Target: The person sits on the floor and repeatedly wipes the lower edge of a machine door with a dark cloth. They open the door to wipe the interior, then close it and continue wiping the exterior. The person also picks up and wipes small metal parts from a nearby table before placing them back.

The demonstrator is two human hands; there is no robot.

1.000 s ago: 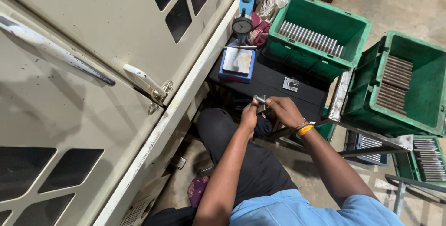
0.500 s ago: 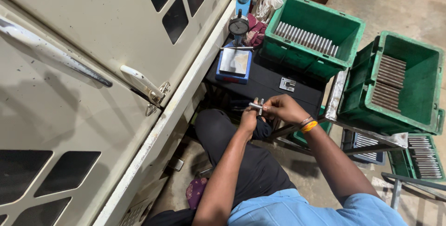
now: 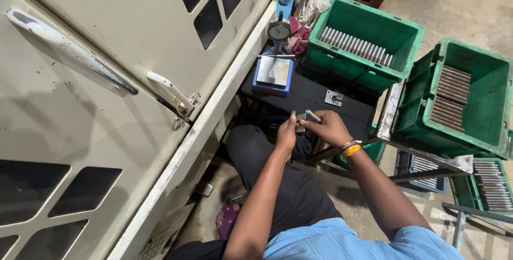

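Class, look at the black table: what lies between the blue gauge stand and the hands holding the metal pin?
In the head view, a small silver metal bracket lies on the black table, between the blue gauge stand and the hands.

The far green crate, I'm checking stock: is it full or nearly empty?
Nearly empty. The crate holds only one row of metal rods lying side by side on its floor; the green walls above them stand bare.

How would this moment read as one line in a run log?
left hand: steadies small metal piece | right hand: holds metal rod against it | ahead: dial gauge, green crate of rods
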